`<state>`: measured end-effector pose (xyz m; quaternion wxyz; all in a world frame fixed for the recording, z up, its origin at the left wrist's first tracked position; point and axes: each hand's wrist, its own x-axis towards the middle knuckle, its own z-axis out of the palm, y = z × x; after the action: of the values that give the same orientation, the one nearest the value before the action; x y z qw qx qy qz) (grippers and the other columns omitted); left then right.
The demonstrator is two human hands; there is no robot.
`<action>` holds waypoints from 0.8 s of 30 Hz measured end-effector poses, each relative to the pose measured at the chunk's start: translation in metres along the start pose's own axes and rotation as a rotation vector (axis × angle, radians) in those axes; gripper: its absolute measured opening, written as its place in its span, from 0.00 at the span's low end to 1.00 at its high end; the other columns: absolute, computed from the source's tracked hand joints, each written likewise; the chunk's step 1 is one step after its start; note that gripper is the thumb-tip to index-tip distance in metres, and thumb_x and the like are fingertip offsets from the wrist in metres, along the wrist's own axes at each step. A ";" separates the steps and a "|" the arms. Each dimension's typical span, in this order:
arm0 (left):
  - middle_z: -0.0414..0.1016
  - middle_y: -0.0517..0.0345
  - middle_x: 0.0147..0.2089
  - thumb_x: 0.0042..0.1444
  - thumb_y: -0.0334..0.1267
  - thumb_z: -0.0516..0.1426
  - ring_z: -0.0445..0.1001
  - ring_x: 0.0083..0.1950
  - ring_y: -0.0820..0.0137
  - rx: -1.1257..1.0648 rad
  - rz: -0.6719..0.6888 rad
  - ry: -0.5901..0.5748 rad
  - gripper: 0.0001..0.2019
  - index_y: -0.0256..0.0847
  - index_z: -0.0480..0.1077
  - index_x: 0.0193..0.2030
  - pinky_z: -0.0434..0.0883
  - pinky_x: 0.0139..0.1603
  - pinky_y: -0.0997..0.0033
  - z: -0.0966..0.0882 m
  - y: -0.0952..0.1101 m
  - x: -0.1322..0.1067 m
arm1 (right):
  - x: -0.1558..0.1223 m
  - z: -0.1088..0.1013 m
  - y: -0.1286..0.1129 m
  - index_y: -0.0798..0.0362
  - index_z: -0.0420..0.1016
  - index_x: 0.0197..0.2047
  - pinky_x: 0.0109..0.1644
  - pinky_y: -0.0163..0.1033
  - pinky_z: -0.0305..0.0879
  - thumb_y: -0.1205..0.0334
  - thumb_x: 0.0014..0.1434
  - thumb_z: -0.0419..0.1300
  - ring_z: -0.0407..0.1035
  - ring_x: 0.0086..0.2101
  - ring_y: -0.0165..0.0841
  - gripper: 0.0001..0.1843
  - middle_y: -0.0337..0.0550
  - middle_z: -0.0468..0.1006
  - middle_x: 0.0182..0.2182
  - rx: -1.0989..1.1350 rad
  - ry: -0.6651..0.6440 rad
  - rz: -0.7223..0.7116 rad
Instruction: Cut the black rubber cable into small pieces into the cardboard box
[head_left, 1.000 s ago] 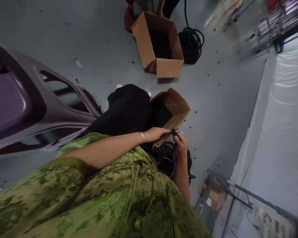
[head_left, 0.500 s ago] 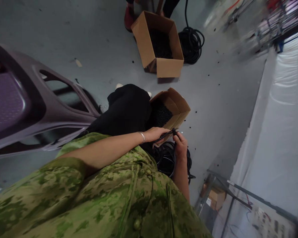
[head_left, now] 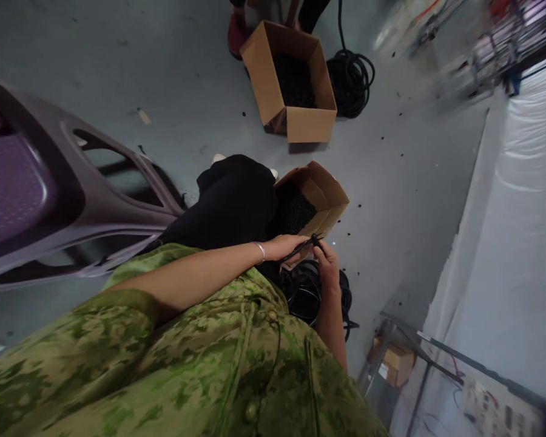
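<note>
My left hand (head_left: 284, 247), with a bracelet at the wrist, is closed around a thin black cable (head_left: 300, 247). Pinched in the fingers of my right hand (head_left: 327, 262) is a small black piece (head_left: 316, 240) that touches the cable's end. Whether it is fitted on the cable is too small to tell. Below my hands lies a coil of black cable (head_left: 303, 291), partly hidden by my right forearm. Just beyond them stands an open cardboard box (head_left: 332, 188) holding many small black pieces (head_left: 295, 209).
Another open cardboard box (head_left: 312, 124) with black contents stands farther off, beside a second coil of black hose (head_left: 352, 85). Another person's shoe (head_left: 236, 33) is behind it. A purple plastic chair (head_left: 118, 176) is at left, a metal frame (head_left: 418, 352) at lower right.
My right hand and the small black piece have shifted slightly left, toward my left hand. My left hand stays nearly in place.
</note>
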<state>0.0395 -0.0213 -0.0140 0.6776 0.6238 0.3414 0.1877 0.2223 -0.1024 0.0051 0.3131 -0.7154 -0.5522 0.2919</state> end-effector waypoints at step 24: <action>0.74 0.55 0.56 0.47 0.27 0.54 0.71 0.54 0.64 0.223 0.261 -0.154 0.31 0.41 0.65 0.62 0.66 0.56 0.68 -0.007 -0.001 0.000 | -0.004 -0.010 -0.042 0.51 0.77 0.51 0.49 0.39 0.68 0.56 0.69 0.50 0.73 0.44 0.37 0.17 0.49 0.79 0.42 -0.423 0.125 -0.319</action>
<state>0.0346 -0.0165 -0.0154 0.5983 0.7464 0.2234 0.1869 0.2038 -0.0997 0.0437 0.2322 -0.6857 -0.6861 0.0722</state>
